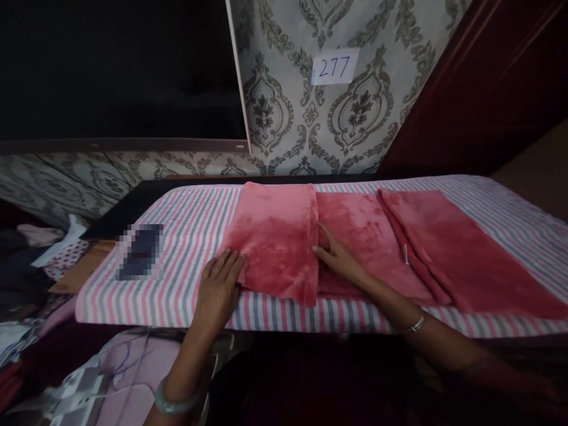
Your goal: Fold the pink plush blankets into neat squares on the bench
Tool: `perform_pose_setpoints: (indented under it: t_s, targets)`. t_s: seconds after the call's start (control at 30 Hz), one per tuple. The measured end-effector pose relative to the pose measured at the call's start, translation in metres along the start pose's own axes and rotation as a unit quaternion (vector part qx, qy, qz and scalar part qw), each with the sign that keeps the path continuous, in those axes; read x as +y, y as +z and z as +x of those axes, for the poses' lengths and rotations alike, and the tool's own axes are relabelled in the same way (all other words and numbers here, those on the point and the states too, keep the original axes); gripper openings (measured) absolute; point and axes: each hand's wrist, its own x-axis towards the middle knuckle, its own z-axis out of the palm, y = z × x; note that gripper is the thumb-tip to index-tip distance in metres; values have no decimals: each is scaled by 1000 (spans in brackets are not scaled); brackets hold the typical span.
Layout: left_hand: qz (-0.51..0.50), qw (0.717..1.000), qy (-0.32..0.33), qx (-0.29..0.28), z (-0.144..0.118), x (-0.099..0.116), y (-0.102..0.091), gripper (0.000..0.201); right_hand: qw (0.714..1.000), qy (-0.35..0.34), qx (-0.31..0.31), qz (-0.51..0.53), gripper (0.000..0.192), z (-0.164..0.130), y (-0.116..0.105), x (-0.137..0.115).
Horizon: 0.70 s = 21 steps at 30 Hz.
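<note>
A plush pink-red blanket [275, 248] lies on a striped cloth, its left part folded over into a raised flap and its right part spread out flat. My left hand [219, 284] rests flat, fingertips touching the flap's left edge. At the flap's right edge is my right hand [339, 255], with index finger and thumb apart and their tips against the fold; its other fingers are partly hidden. A second fold line [412, 254] runs down the right part of the blanket, with a small white tag [406, 254] beside it.
Under the blanket, a striped cloth [177, 296] covers the table. A pixelated dark item [141, 251] lies on its left. Behind stand a large dark screen [119, 71] and a patterned wall with a paper marked 277 [335, 66]. Lower left, a power strip [82, 393] and cables show.
</note>
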Motion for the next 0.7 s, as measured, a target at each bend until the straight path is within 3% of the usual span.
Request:
perform_pose_setpoints:
  t_s: [0.1, 0.23, 0.4, 0.57, 0.7]
  targets:
    - [-1, 1000, -7, -15, 1, 2, 1, 63, 995, -50, 32, 78, 94, -5, 19, -3]
    - [-2, 999, -7, -34, 0, 3, 4, 63, 986, -89, 81, 116, 83, -8, 27, -1]
    - [-6, 999, -12, -45, -4, 3, 8, 62, 988, -74, 63, 123, 79, -8, 26, 16]
    - [-92, 994, 11, -54, -2, -2, -16, 58, 982, -78, 54, 161, 84, -7, 33, 28]
    - [-190, 981, 20, -22, 33, 4, -34, 54, 982, -70, 55, 165, 85, -6, 36, 26]
